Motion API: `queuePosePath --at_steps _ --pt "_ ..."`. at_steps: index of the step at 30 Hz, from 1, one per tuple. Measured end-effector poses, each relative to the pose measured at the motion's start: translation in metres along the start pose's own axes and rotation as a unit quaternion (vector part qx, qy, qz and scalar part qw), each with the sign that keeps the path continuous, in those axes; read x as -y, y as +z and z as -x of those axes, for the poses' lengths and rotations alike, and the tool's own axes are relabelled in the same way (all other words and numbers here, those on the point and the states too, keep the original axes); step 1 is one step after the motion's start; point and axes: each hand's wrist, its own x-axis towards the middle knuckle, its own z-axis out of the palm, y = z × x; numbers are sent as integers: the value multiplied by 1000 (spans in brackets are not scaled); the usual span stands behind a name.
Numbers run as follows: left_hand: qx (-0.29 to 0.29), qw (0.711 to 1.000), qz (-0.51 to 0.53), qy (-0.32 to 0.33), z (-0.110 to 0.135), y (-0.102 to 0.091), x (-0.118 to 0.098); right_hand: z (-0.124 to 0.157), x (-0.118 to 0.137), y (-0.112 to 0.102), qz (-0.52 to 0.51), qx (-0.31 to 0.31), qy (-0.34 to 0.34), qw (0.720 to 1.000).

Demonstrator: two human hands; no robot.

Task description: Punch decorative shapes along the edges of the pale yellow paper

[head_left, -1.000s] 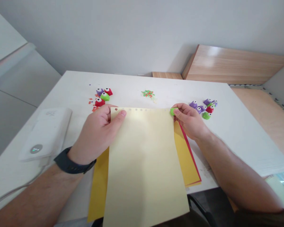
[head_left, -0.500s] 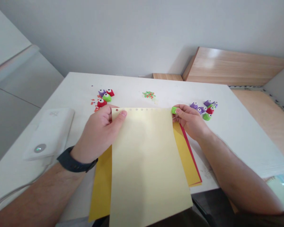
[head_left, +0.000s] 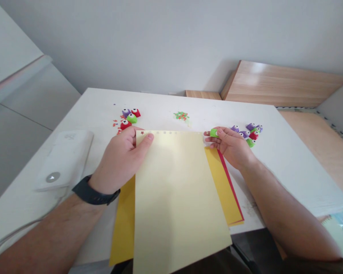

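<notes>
Pinching cream paper (head_left: 177,186) by its top-left corner in closed left hand (head_left: 120,158), likely to steady it over the near edge of the table (head_left: 288,163); gripping green punch (head_left: 213,133) between half-curled fingers of right hand (head_left: 231,146), just beside the paper.

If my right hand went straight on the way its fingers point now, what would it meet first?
Probably the upper right corner of the pale yellow sheet, just ahead of your right hand, which holds a green punch. Depth is unclear, so the hand might slip behind the sheet instead.
</notes>
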Motion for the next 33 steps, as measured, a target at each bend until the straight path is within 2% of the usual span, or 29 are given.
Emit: queuePosePath --at_steps 5,11,17,24,29,33 --pt "1 1000 -29 0 -1 -1 -2 -1 -1 -2 9 9 -7 1000" --pt "-1 999 -45 30 -4 1 5 -3 -1 -2 25 16 -19 999" --pt "1 997 -39 59 -4 4 6 -12 3 7 124 38 -36 991" --pt "1 997 -38 66 -4 4 6 -36 12 24 262 130 -29 956" --pt "-2 996 -40 78 -4 8 10 -48 10 29 297 112 -15 948" --pt "-6 996 -30 89 -3 8 9 -50 9 28 309 83 -29 947"
